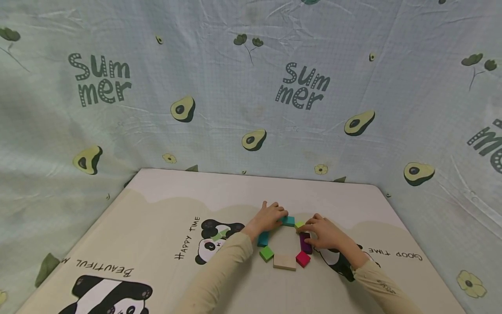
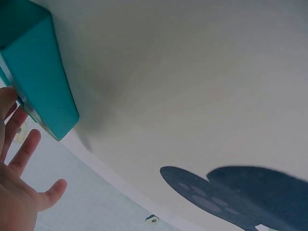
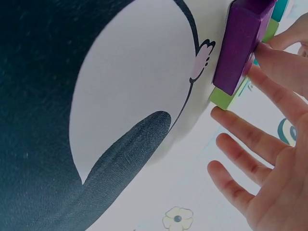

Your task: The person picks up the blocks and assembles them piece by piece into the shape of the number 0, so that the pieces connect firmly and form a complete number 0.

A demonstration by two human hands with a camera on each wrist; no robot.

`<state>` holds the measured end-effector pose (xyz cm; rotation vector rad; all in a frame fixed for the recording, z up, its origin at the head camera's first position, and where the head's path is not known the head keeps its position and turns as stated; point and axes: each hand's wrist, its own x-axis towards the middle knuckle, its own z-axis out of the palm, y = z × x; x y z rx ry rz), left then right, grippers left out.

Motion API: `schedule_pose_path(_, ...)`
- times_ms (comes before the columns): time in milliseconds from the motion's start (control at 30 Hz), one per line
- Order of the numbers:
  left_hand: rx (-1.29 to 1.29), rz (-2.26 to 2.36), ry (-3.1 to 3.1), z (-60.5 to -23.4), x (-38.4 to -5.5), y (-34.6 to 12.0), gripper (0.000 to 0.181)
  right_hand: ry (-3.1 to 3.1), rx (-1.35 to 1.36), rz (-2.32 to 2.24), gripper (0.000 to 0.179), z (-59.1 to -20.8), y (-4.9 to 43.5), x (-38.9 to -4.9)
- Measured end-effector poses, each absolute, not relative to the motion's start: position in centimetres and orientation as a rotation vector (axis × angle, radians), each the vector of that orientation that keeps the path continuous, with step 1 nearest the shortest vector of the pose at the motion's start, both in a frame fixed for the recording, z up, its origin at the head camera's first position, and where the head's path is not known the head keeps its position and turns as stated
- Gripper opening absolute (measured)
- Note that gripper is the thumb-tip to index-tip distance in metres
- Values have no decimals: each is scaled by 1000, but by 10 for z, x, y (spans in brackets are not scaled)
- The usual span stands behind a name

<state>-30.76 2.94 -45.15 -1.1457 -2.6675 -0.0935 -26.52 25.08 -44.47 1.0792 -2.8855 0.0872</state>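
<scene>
A ring of small coloured blocks lies on the panda-print surface. At its far side, my left hand pinches the left end of a teal block. Another teal block is just below that hand; it looms large in the left wrist view. On the other side, my right hand has fingertips at a lime block and the thumb against a purple block. In the right wrist view its other fingers are spread. The purple block partly hides the lime one.
A red block, a plain wooden block and a green block form the near side of the ring. Behind the table hangs a pale curtain printed with avocados.
</scene>
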Motion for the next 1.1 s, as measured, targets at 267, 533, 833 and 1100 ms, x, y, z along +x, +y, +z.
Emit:
schedule_pose_path(267, -1112, -56, -2719, -452, -308, 30, 25, -2876, 1086, 99, 25, -445, 251, -265)
schedule_pose_path(533, -1119, -103, -2717, -450, -306, 29, 24, -2871, 1093, 115, 26, -445, 251, -265)
schedule_pose_path(833, -1113, -129, -2779, -449, -306, 25, 31, -2891, 1085, 118, 26, -443, 251, -263)
schedule_pose_path(1100, -1068, -112, -2818, -450, -307, 21, 40, -2895, 1080, 108, 26, -444, 252, -264)
